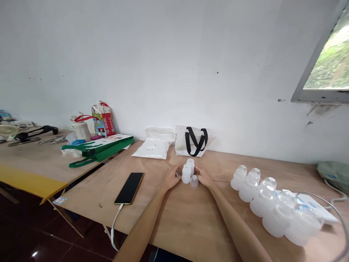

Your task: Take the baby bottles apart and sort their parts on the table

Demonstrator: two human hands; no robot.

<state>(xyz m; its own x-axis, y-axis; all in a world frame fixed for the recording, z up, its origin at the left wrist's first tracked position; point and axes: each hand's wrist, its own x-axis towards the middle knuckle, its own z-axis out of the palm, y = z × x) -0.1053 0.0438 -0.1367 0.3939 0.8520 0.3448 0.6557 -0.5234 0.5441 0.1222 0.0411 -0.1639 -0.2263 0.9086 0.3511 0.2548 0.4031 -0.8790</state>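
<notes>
Left hand (172, 177) opposite right hand (203, 177), frosted bottles (186, 174) between.

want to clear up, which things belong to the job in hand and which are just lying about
Likely the job: two uncapped bottles between left hand and right hand; clear cap; capped bottles

Seemingly lying about: phone; white packet; black-handled bag; green bag

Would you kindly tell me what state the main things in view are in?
Two middle bottles: upright, uncapped
Loose clear cap: off the bottles, beside them
Bottles at right: upright, clear caps on
Phone: lying flat, screen dark, cable plugged in
White package: lying flat
White tote bag: standing upright
Green bag: lying on its side
</notes>
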